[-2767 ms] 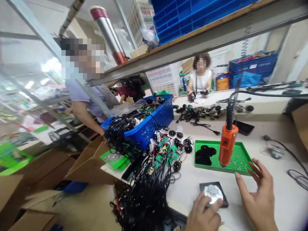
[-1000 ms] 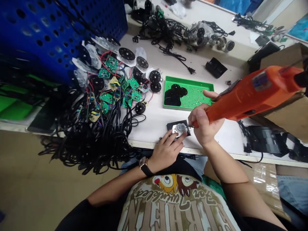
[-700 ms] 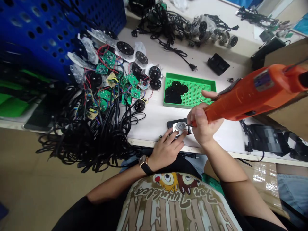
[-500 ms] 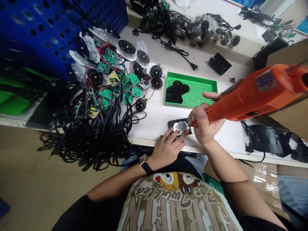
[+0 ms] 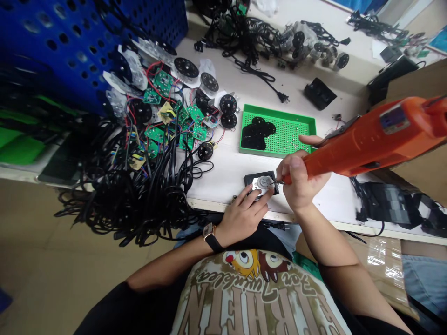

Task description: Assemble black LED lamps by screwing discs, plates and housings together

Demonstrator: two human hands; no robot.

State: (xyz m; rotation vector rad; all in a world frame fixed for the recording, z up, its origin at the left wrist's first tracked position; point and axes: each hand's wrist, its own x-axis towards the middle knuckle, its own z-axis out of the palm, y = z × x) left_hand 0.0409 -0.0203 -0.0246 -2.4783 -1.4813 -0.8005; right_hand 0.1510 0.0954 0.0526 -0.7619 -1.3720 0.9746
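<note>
An orange electric screwdriver is gripped in my right hand, its body slanting up to the right. Its thin bit points left, at the edge of a round metal part on a white plate. That part sits in a black block near the table's front edge. Over the near side of the plate and block, my left hand lies with fingers stretched out and apart, fingertips touching. Whether the bit meets a screw is too small to tell.
Behind the hands, a green tray holds black discs and small screws. At left lie circuit boards with wheels, wires and a heap of black cables. A black housing is at the back; dark parts lie at right.
My right hand and the screwdriver have shifted slightly to the right. My left hand keeps its place on the plate and block.
</note>
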